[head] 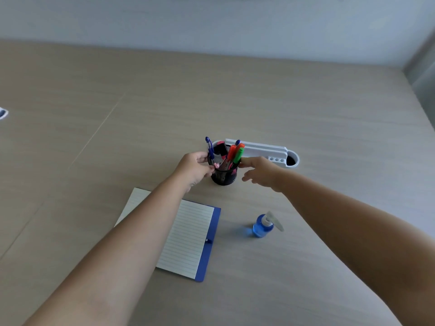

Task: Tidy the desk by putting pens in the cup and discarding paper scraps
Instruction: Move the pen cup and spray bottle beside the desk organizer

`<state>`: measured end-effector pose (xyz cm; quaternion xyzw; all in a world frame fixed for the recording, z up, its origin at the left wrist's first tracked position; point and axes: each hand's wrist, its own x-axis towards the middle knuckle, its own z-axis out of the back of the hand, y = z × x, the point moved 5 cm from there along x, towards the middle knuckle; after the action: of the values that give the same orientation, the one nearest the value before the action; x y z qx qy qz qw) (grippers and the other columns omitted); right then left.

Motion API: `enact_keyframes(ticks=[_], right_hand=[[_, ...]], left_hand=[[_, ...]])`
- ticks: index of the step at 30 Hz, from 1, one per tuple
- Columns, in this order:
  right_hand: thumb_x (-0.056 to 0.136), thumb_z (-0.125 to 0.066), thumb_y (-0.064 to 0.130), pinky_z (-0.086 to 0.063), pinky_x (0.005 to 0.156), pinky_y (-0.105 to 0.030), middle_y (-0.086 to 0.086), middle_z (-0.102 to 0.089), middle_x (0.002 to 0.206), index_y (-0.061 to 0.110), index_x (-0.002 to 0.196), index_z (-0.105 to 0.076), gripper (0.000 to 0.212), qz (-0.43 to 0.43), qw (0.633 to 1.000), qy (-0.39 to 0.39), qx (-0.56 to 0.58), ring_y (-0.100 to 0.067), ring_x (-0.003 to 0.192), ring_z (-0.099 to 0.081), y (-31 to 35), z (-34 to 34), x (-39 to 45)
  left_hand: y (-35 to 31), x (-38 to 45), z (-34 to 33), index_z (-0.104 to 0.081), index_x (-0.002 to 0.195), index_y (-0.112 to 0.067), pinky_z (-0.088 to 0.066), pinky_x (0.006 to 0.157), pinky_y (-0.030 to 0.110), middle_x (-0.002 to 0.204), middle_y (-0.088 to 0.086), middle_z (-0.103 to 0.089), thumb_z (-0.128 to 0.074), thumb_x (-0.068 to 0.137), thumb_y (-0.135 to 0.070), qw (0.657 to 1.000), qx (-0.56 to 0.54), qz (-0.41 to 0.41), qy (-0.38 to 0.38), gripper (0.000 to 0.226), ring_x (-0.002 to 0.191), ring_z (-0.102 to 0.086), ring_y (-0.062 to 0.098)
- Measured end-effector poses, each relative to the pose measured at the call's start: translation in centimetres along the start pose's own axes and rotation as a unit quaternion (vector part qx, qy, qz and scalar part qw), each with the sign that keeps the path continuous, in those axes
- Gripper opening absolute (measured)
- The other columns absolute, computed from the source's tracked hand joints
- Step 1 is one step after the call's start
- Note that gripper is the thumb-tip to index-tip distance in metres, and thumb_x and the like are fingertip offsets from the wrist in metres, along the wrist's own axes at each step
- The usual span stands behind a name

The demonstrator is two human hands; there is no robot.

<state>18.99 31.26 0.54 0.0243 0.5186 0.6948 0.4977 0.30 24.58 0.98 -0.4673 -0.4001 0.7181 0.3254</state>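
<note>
A black mesh cup (224, 176) stands upright in the middle of the desk. It holds several pens: a blue pen (209, 148) at its left rim, and an orange marker (231, 151) and a green marker (239, 154) at its right. My left hand (194, 169) grips the cup's left side, fingers by the blue pen. My right hand (260, 171) is at the cup's right rim, fingers spread, thumb touching near the green marker. No paper scraps show.
A white desk organiser (263, 150) lies just behind the cup. A lined notepad with a blue cover (188, 238) lies near me under my left forearm. A blue pump bottle (263, 225) stands to its right. The wall borders the desk's far edge.
</note>
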Motion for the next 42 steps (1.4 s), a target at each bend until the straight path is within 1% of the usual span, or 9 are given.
enact_keyframes(ticks=[12, 16, 18, 21, 24, 26, 29, 35, 42], right_hand=[[0.088, -0.052, -0.011, -0.049, 0.098, -0.035, 0.009, -0.044, 0.148, 0.038, 0.143, -0.039, 0.075, 0.015, 0.999, 0.010, 0.043, -0.022, 0.123, -0.051, -1.8, 0.8, 0.3], [0.089, -0.054, -0.009, -0.043, 0.107, -0.040, 0.006, -0.047, 0.147, 0.030, 0.149, -0.028, 0.076, 0.003, 0.999, -0.002, 0.045, -0.022, 0.126, -0.052, -3.5, 0.5, -1.1], [0.089, -0.053, -0.010, -0.048, 0.096, -0.033, 0.004, -0.053, 0.141, 0.026, 0.149, -0.030, 0.075, 0.000, 0.999, -0.010, 0.051, -0.021, 0.116, -0.059, -4.8, 0.1, -2.8], [0.088, -0.049, -0.012, -0.049, 0.074, -0.021, 0.001, -0.063, 0.126, 0.025, 0.145, -0.039, 0.069, -0.012, 0.998, -0.002, 0.058, -0.014, 0.093, -0.065, -7.6, -1.2, -6.4], [0.086, -0.049, -0.008, -0.045, 0.071, -0.027, 0.010, -0.069, 0.103, 0.029, 0.131, -0.054, 0.059, -0.020, 0.998, 0.000, 0.061, -0.010, 0.074, -0.059, -10.4, -2.8, -9.8], [0.081, -0.047, -0.008, -0.045, 0.068, -0.027, 0.016, -0.066, 0.099, 0.037, 0.119, -0.057, 0.060, -0.014, 0.998, -0.004, 0.069, -0.015, 0.076, -0.058, -11.2, -3.7, -11.5], [0.079, -0.061, 0.002, -0.047, 0.066, -0.017, 0.012, -0.058, 0.115, 0.038, 0.128, -0.050, 0.062, -0.002, 0.999, -0.013, 0.053, -0.020, 0.094, -0.061, -10.8, -4.7, -13.1], [0.078, -0.077, 0.033, -0.041, 0.078, -0.026, 0.013, -0.059, 0.117, 0.032, 0.128, -0.053, 0.055, 0.039, 0.991, -0.122, 0.037, -0.012, 0.100, -0.055, -9.2, -4.9, -13.1], [0.081, -0.073, 0.032, -0.038, 0.075, -0.025, 0.018, -0.058, 0.101, 0.033, 0.123, -0.055, 0.045, 0.016, 0.983, -0.179, 0.027, -0.011, 0.095, -0.056, -9.6, -2.4, -11.9]], left_hand=[[0.6, 0.6, -1.9, -0.045, 0.138, -0.003, -0.056, 0.063, 0.016, 0.132, 0.010, -0.057, -0.069, 0.081, 0.006, 0.997, -0.077, 0.005, -0.018, 0.062, 0.099, -0.063, 0.020], [1.5, -0.8, -2.4, -0.043, 0.140, -0.003, -0.056, 0.076, 0.026, 0.122, 0.007, -0.061, -0.070, 0.084, -0.005, 0.993, -0.105, 0.017, -0.048, 0.062, 0.092, -0.066, 0.018], [2.7, -2.3, -3.2, -0.042, 0.140, -0.003, -0.056, 0.078, 0.028, 0.121, 0.009, -0.063, -0.070, 0.085, -0.009, 0.993, -0.107, 0.027, -0.044, 0.061, 0.087, -0.068, 0.017], [4.3, -5.0, -5.2, -0.049, 0.136, -0.009, -0.056, 0.087, 0.033, 0.127, 0.007, -0.062, -0.069, 0.085, -0.009, 0.999, -0.044, 0.021, 0.023, 0.055, 0.103, -0.067, 0.020], [5.1, -7.4, -7.3, -0.060, 0.125, -0.015, -0.053, 0.089, 0.030, 0.123, 0.006, -0.065, -0.068, 0.084, -0.003, 0.993, 0.016, -0.016, 0.119, 0.043, 0.104, -0.063, 0.015], [5.8, -8.1, -8.1, -0.062, 0.119, -0.020, -0.051, 0.094, 0.029, 0.121, 0.004, -0.066, -0.069, 0.082, -0.003, 0.986, 0.065, -0.036, 0.148, 0.042, 0.103, -0.063, 0.015], [7.4, -8.6, -8.7, -0.061, 0.123, -0.025, -0.042, 0.098, 0.023, 0.129, -0.004, -0.061, -0.070, 0.082, -0.013, 0.963, 0.229, -0.073, 0.119, 0.044, 0.117, -0.056, 0.013], [10.3, -9.4, -11.1, -0.031, 0.148, -0.019, -0.014, 0.120, 0.038, 0.161, -0.002, -0.020, -0.044, 0.095, -0.042, 0.852, 0.479, -0.201, 0.067, 0.059, 0.147, -0.016, 0.027], [11.2, -7.8, -13.2, 0.000, 0.154, -0.020, 0.000, 0.121, 0.048, 0.164, -0.005, 0.008, -0.024, 0.097, -0.050, 0.823, 0.531, -0.191, 0.065, 0.068, 0.150, 0.009, 0.022]])
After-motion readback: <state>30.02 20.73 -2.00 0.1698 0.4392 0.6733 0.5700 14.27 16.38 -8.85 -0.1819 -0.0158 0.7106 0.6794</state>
